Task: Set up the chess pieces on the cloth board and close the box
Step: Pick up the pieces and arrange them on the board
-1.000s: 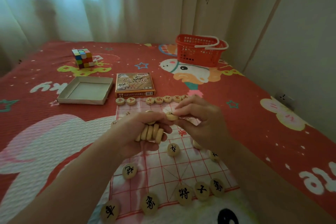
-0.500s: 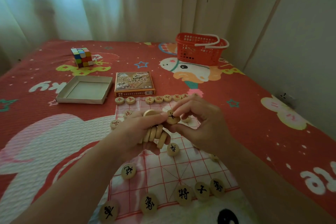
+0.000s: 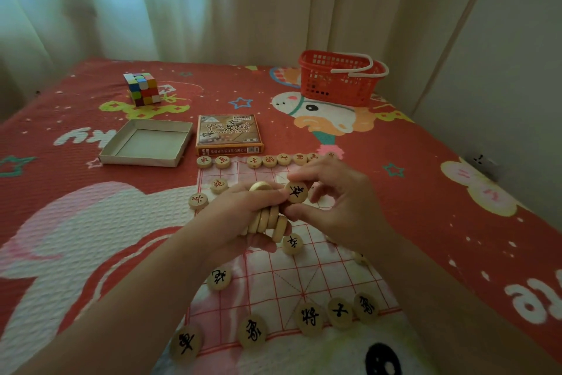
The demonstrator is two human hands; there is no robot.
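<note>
Your right hand (image 3: 343, 210) pinches one black-lettered chess disc (image 3: 296, 192) by its rim, thumb below and fingertips above, with its face turned toward you. Touching it on the left, your left hand (image 3: 240, 213) is curled round a stack of discs (image 3: 267, 221) standing on edge, with one more riding on top.

These look like small, light, rigid wooden rounds with smooth faces. A rim pinch should suit them, but a loose stack on edge may fan out and roll if that grip slackens.

Both hands hover above the middle of the cloth board (image 3: 304, 277). The board lies on a quilted bed cover (image 3: 425, 192), with red-lettered discs (image 3: 269, 160) along its far edge and black ones (image 3: 309, 318) along the near edge. It looks thin and soft, so lower each disc straight down; sliding one would likely drag a wrinkle.

Beyond the far left corner, the open box tray (image 3: 137, 160) and its printed lid (image 3: 228, 132) sit side by side. Both seem to be light card, so take the lid by its edges.
</note>
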